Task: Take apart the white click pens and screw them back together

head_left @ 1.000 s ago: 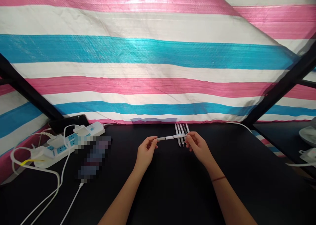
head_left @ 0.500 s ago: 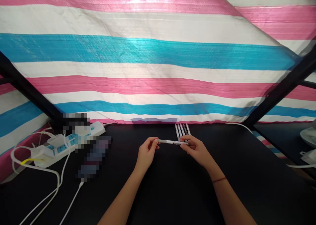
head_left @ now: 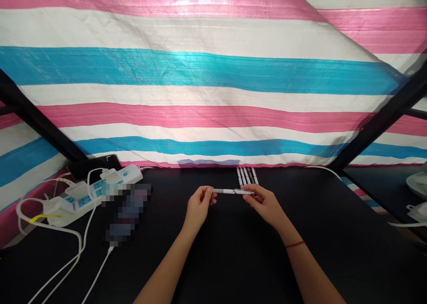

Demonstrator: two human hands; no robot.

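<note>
A white pen [head_left: 228, 191] with a grey section at its left end lies level between my two hands, above the black table [head_left: 220, 250]. My left hand [head_left: 199, 204] pinches the grey end between thumb and fingers. Around the other end, by the clip, my right hand [head_left: 262, 201] has its thumb and fingers closed. Just behind my right hand several white pens [head_left: 247, 176] lie side by side in a row on the table, their near ends partly hidden by that hand.
A white power strip [head_left: 90, 197] with plugs and cables lies on the left, a black phone [head_left: 95, 165] behind it. A blurred dark device [head_left: 128, 215] with a white cable is nearer. Striped sheeting [head_left: 213, 72] hangs behind, between black posts.
My hands and the pen between them have shifted very slightly to the left. The grip of both hands on the pen looks the same.
</note>
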